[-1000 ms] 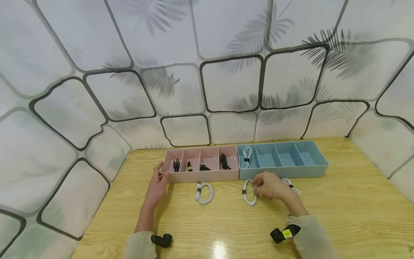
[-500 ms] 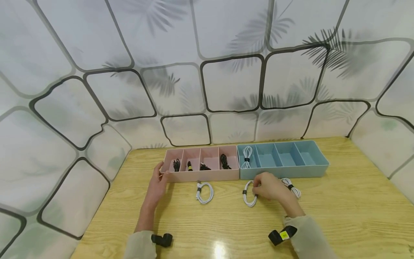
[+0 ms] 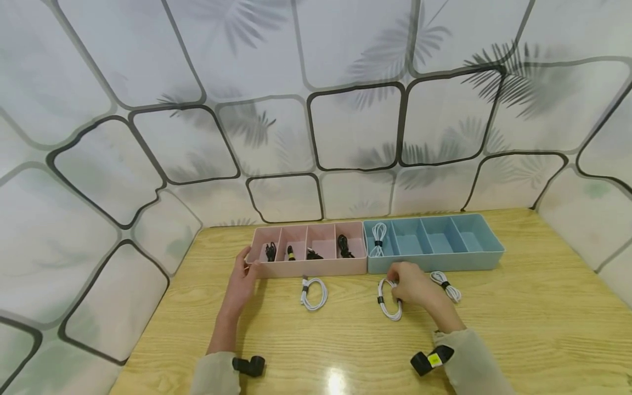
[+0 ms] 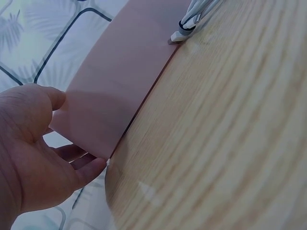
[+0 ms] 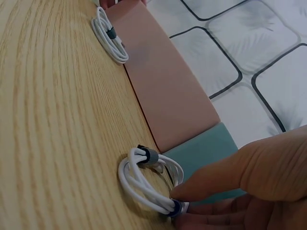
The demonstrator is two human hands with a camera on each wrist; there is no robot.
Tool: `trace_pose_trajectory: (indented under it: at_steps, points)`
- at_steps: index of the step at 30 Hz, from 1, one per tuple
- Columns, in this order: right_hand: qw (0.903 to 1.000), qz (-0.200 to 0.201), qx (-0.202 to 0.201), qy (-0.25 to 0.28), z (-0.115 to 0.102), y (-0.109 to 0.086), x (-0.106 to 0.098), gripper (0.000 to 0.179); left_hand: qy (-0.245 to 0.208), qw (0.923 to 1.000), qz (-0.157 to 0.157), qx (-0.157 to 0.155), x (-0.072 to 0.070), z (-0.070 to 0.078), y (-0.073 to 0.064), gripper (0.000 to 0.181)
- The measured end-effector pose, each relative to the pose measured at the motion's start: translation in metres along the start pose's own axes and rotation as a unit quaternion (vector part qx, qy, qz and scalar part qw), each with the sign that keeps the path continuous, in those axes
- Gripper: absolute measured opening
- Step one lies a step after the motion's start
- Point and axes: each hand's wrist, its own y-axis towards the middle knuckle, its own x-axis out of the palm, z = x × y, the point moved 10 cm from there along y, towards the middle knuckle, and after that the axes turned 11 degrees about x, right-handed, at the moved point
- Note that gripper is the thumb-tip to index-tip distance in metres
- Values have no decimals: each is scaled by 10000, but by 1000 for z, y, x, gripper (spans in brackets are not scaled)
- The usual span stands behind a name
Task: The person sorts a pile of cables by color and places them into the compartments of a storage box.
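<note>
My right hand [image 3: 412,283] pinches a coiled white cable [image 3: 390,302] between thumb and fingers, at a dark tie on its right side. In the right wrist view that cable [image 5: 146,184] shows a second dark tie. My left hand [image 3: 242,282] holds the left end of the pink divided box [image 3: 316,267]; in the left wrist view, the thumb touches one edge and fingers bend round the end. Inside the pink box, dark items including bundled cables lie in the compartments. The blue divided box [image 3: 434,263] adjoins it, with a bundled white cable [image 3: 378,238] in its leftmost compartment.
Another coiled white cable [image 3: 314,294] lies before the pink box, and a bundled white cable [image 3: 446,286] lies to the right of my right hand. Both boxes stand on the wooden table [image 3: 296,351], near the patterned wall covering [image 3: 353,131] behind.
The white cable at my right hand has shifted slightly right and toward me, turning a little. My right hand has moved slightly right. My left hand stays at the pink box's end.
</note>
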Motion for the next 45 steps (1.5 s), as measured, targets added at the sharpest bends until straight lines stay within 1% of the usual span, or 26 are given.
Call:
trace_pose_trajectory:
  at_steps: [3, 7, 15, 19, 23, 27, 31, 34, 36, 40, 45]
  points:
    - [10000, 28, 84, -17, 1, -1, -1, 30, -15, 10000, -2, -13, 1, 0, 1, 53]
    - [9995, -52, 323, -25, 5, -2, -1, 37, -81, 9999, -29, -60, 2, -1, 0, 53]
    - [9962, -251, 832, -39, 14, -2, 3, 40, -76, 9999, -49, -77, 2, -3, 0, 54]
    - [9957, -260, 889, -94, 16, -1, 3, 39, -100, 9999, -39, -100, 2, -4, 0, 54]
    - [9957, -298, 865, -122, 16, -2, 3, 34, -71, 9999, -41, -96, 2, -5, 0, 54]
    - [9971, -291, 695, -77, 12, -4, 2, 28, -73, 9999, -47, -84, 2, -3, -1, 55]
    - [9986, -269, 432, 139, 6, -4, 0, 5, -73, 9999, -58, -109, 2, -1, -1, 56]
    - [9994, -175, 148, 260, 1, -3, -2, 19, -149, 9998, -61, -147, 2, -2, 0, 56]
    - [9996, -75, -75, 257, -3, -4, -4, 22, -180, 9997, -59, -177, 2, -4, 1, 56]
    - [9990, -31, -307, 316, -5, -4, -5, 13, -121, 9998, -83, -150, 2, -3, 0, 56]
    - [9974, -35, -448, 570, -5, -3, -7, 11, 32, 9999, -105, -77, 2, -1, -1, 56]
